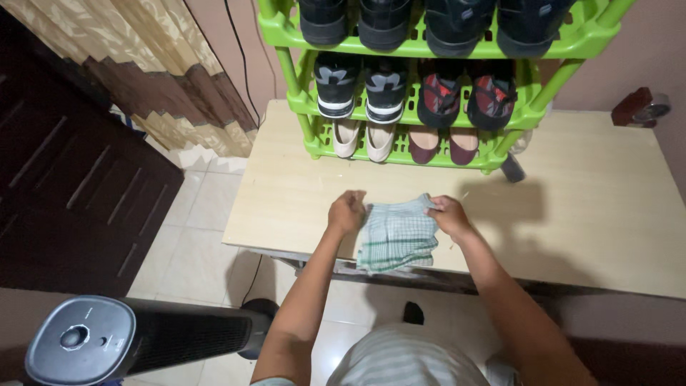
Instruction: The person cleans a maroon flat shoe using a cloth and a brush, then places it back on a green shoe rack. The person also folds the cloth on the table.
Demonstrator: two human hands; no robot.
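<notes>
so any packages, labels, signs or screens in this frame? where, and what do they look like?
None that can be made out: no package, sign or screen.
Nearest thing: round grey control top of the dark tower fan, bottom left, markings too small to tell.
Both hands, left hand and right hand, hold a green-and-white checked cloth, unlabelled, at the near edge of the pale wooden table.

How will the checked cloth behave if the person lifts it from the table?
The cloth is probably floppy: its near edge already droops over the table edge. It likely weighs little, as it looks thin and folded. It may unfold when lifted, since the left hand and right hand grip only its far corners.
</notes>
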